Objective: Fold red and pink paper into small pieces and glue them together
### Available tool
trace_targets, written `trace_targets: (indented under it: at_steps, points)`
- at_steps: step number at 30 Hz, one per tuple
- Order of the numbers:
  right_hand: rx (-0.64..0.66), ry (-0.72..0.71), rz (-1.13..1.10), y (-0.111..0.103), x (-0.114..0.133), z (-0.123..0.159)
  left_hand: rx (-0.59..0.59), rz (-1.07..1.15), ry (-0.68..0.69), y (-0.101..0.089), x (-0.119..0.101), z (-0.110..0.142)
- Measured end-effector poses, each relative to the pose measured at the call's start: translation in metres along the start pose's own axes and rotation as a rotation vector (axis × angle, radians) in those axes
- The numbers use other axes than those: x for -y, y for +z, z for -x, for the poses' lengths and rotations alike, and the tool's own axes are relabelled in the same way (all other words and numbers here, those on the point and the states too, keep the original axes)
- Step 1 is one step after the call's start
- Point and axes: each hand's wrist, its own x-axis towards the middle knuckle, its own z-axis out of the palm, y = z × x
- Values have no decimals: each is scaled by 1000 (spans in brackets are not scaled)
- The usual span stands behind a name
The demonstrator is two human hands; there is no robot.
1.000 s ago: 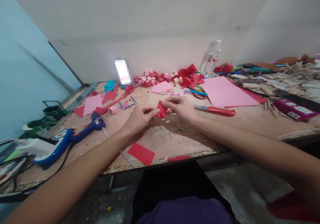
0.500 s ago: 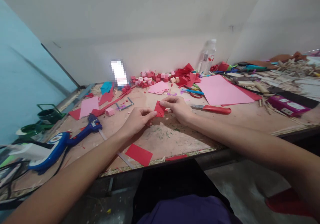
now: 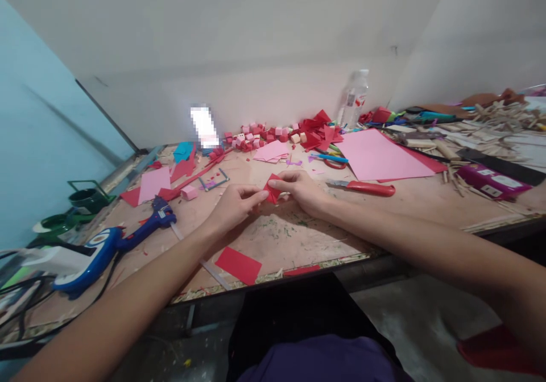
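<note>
Folding a small red paper piece looks to be the step in hand. It is held between both hands above the near-middle part of the surface. The left hand pinches its left edge between thumb and fingers; the right hand grips its right side, thumb across the upper face. A crease here seems to call for a steady left pinch and firm right thumb pressure, with the edges aligned. A flat red rectangle lies near the front edge, and a red-handled knife lies to the right.
</note>
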Motion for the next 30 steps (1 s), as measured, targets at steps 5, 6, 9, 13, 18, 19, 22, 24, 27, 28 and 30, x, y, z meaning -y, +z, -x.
trace_targets:
  at_steps: [5,6,9,13,18,19,22,24,27,28,30]
  points:
    - [-55,12,-36,-1,-4,-3,-9,130,-61,0,10,-3]
    - [-62,12,-33,-1,-5,-4,-23,138,-66,0,11,-4]
    - [-68,16,-49,-2,-7,-5,-64,139,-81,-2,11,-5]
    - [-52,43,-88,-1,-8,-4,-94,160,-104,-5,10,-6]
    - [-44,41,-85,0,-8,-3,-54,232,-101,-2,15,-6]
    - [-42,40,-81,0,-8,-3,-54,232,-98,-1,15,-6]
    - [-50,40,-50,-2,-8,-4,-112,224,-95,-2,15,-6]
    - [-42,60,-20,-3,-9,-5,-162,206,-92,-4,14,-6]
    - [7,105,4,-4,-9,-6,-173,192,-103,-7,11,-6]
    - [21,110,12,-4,-9,-6,-162,192,-111,-8,11,-6]
    - [37,98,33,-4,-8,-5,-141,197,-124,-8,10,-6]
